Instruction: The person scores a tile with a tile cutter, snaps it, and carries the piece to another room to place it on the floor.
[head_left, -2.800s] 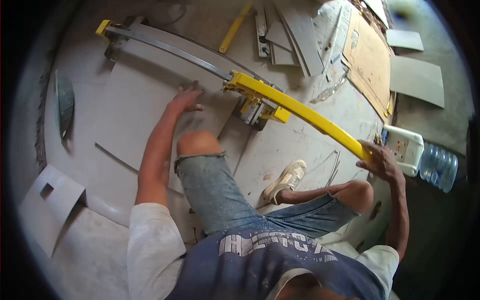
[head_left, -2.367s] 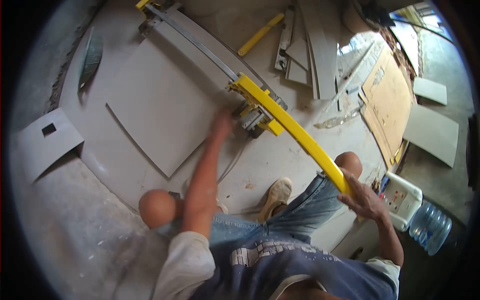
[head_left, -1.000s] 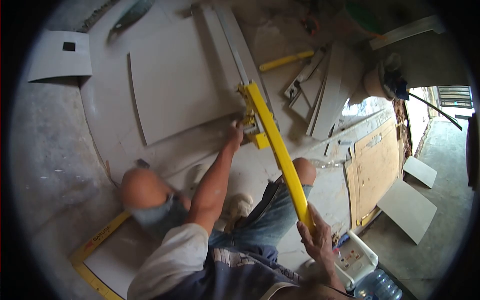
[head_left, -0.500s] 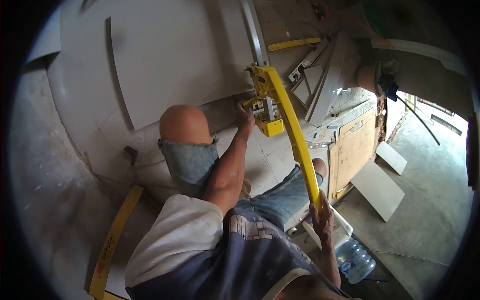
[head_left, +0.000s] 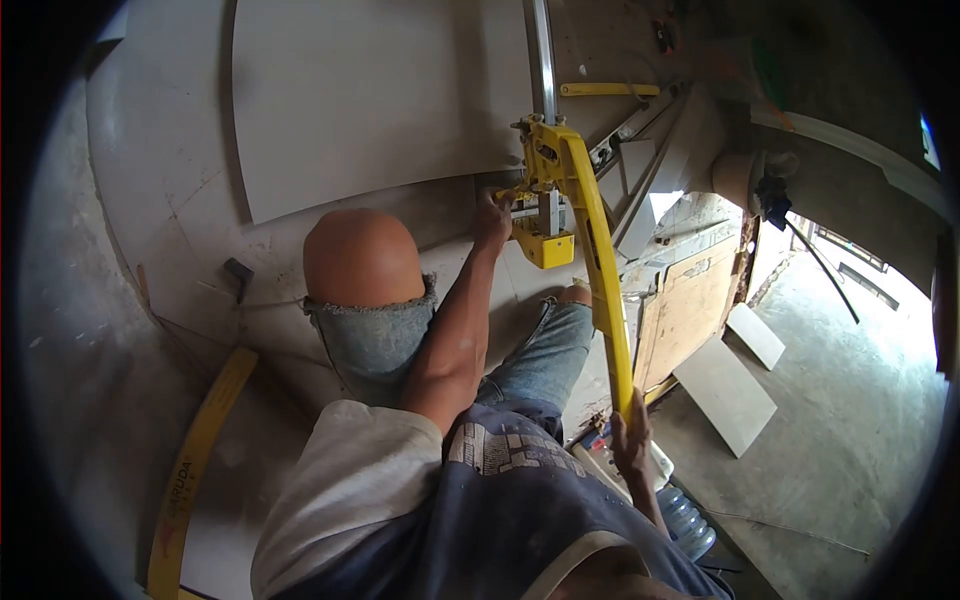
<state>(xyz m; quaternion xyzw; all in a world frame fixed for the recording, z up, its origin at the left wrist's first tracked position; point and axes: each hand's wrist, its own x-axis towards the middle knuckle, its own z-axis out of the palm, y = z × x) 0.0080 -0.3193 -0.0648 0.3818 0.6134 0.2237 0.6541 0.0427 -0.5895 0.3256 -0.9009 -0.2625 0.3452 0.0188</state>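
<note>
A yellow tile cutter (head_left: pixel 550 165) with a long curved handle (head_left: pixel 598 260) and a metal rail (head_left: pixel 544 60) lies ahead of me. At its near end, my left hand (head_left: pixel 494 215) has its fingers closed on a small yellow part beside the cutter head. My right hand (head_left: pixel 632 440) is wrapped round the low end of the long handle, near my body. A large pale tile (head_left: pixel 375 100) lies left of the rail. How far it reaches under the cutter is hidden.
A yellow strip marked GARUDA (head_left: pixel 195 475) lies at the left. Tile offcuts (head_left: pixel 635 165) lean at the right, by a wooden panel (head_left: pixel 685 300). Cut tile pieces (head_left: pixel 727 395) rest on the concrete floor. A plastic water bottle (head_left: pixel 686 525) lies beside my right arm.
My view has shifted, so the cutter appears a little further right and its handle more upright. Both hands keep their hold on the tile cutter.
</note>
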